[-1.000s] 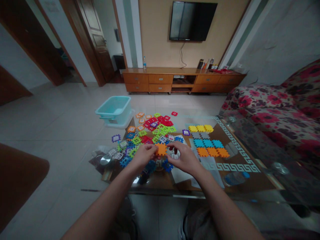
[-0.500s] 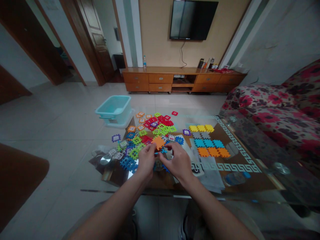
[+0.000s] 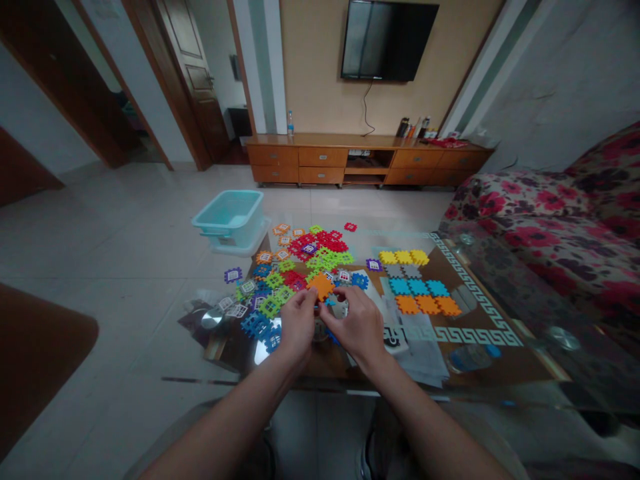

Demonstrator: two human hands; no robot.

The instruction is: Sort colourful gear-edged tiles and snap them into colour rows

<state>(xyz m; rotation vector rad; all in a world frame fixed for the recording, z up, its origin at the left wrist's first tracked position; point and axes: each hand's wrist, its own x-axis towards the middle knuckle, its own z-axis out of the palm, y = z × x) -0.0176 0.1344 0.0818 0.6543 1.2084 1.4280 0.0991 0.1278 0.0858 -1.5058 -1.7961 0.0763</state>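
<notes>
Over the near part of the glass table, an orange interlocking tile [image 3: 321,286] with notched edges is held up, tilted. My left hand [image 3: 299,323] pinches its lower left edge between thumb and fingers. My right hand [image 3: 361,325] has its thumb and curled forefinger at the tile's right edge. A bit of blue shows just under the tile, between the hands; what it belongs to I cannot make out. Beyond the hands spreads a loose pile of green tiles [image 3: 330,258], red tiles [image 3: 329,240] and blue tiles [image 3: 258,325].
To the right lie rows of yellow tiles [image 3: 403,257], grey tiles, light blue tiles [image 3: 418,287] and orange tiles [image 3: 427,305]. Paper sheets [image 3: 425,357] and a plastic bottle [image 3: 473,358] are near the front right. A turquoise tub [image 3: 230,217] stands at the far left.
The orange tile and my left hand have shifted slightly to the right, closer to my right hand's fingers. The tiles on the table look unchanged.
</notes>
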